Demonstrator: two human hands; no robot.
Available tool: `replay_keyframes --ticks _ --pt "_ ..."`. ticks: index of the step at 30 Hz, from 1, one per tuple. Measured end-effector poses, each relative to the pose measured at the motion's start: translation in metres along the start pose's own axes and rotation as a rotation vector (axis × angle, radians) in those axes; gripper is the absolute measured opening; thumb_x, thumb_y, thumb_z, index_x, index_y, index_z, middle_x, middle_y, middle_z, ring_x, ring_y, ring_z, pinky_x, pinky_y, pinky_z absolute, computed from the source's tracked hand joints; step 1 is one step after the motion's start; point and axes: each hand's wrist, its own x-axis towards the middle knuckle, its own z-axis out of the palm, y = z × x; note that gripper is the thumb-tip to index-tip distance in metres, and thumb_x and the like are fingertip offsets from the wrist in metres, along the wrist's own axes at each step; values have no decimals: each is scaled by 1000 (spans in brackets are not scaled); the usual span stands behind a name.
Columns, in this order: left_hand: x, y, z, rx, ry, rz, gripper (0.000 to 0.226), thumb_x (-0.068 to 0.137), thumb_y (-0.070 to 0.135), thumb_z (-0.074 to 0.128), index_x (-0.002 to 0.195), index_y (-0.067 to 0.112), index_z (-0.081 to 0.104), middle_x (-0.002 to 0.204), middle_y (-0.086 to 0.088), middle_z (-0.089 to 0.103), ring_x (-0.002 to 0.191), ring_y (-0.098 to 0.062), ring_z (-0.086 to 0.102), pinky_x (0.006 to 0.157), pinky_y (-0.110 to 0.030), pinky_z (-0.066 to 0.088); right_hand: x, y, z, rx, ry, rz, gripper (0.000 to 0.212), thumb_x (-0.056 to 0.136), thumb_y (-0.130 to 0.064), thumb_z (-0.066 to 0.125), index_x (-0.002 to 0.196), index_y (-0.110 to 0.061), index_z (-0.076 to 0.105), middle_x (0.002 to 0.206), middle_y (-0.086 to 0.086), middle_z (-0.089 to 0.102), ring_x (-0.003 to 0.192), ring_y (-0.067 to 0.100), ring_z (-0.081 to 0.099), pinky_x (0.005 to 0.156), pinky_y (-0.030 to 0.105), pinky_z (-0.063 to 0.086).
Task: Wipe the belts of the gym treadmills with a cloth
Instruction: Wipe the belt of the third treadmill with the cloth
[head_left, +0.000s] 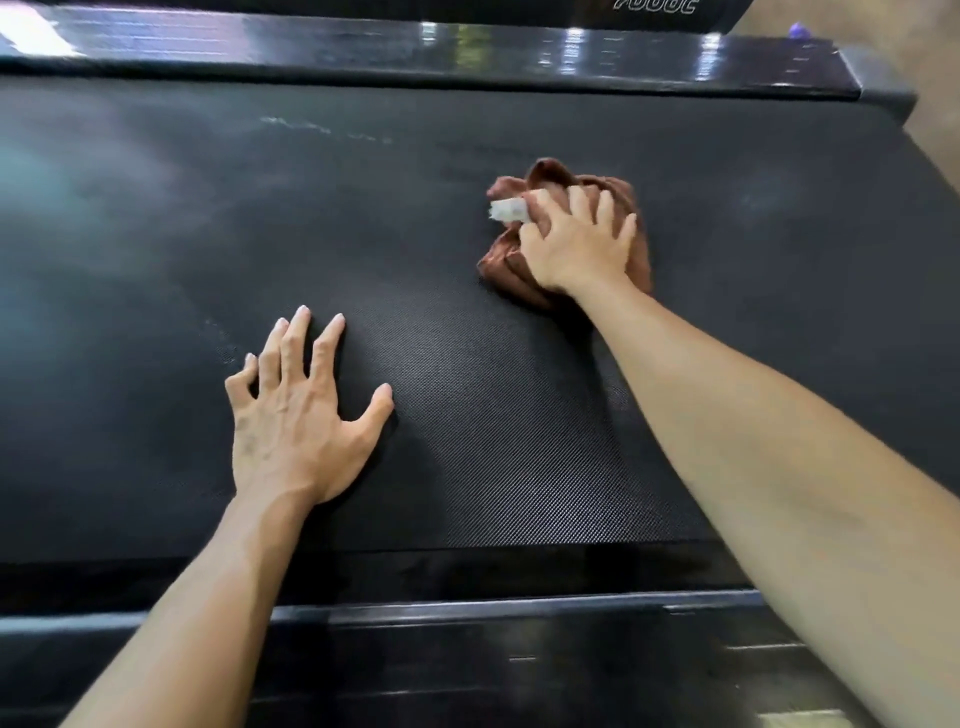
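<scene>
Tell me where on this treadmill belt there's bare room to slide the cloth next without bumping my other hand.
Bare belt runs from the left hand up to the far side rail, including the pale streaks. Another open patch lies right of the brown cloth under the right hand. The tightest stretch is the strip between the hands.
</scene>
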Motion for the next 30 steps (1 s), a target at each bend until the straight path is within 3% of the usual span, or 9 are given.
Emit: replay_keyframes --ticks 3,5,10,12,16,19,21,26,30 --pt "0 0 1 3 8 -2 93 82 78 16 160 30 23 170 0 11 157 -18 5 121 -48 13 16 17 -10 19 -2 227 63 103 -58 23 164 -41 17 175 1 4 159 39 -8 122 66 -9" --pt "0 0 1 3 7 2 93 82 78 16 160 29 23 170 0 11 157 -18 5 121 -48 13 24 9 -12 15 7 213 63 103 -57 24 163 -41 19 174 2 8 158 42 -6 121 69 -9" --pt "1 -3 3 4 8 8 91 83 78 19 160 29 24 170 -1 13 157 -19 7 120 -49 15 -35 -27 13 -52 -14 -306 63 97 -60 31 158 -45 31 172 -2 17 159 34 3 124 65 -2" --pt "1 -3 4 2 13 5 91 83 78 19 160 29 24 170 -2 13 157 -19 7 120 -49 16 -93 -20 21 -24 -21 -405 70 91 -65 27 159 -47 29 173 -4 16 160 31 2 126 62 -3" --pt "1 -2 2 -6 17 7 91 83 78 19 160 29 25 170 -2 13 157 -19 7 120 -49 15 -152 26 23 -22 62 -215 74 86 -67 22 158 -49 30 172 -6 16 159 29 4 127 58 0" --pt "2 -2 3 -6 17 8 92 82 78 18 160 28 25 170 -2 13 157 -19 7 120 -49 15 -108 31 15 51 71 26 64 98 -64 31 160 -48 27 173 -2 12 160 31 -2 126 59 -5" --pt "2 -2 3 -13 19 5 92 82 78 18 160 28 26 169 -2 14 157 -19 7 120 -49 15 -63 24 9 76 70 79 63 100 -65 30 160 -47 27 174 0 11 160 34 -4 125 60 -7" --pt "1 -1 2 -13 16 0 94 81 79 18 160 29 25 169 -1 14 157 -18 6 121 -48 14 -7 10 1 30 -12 -50 62 101 -66 30 160 -47 27 174 -1 10 160 32 -4 126 60 -7" --pt "2 -2 0 -17 8 -2 94 80 79 17 160 29 24 169 0 13 157 -17 5 120 -48 14 -79 26 13 13 39 -148 65 97 -65 30 159 -47 30 173 -3 16 160 29 1 127 58 -1"
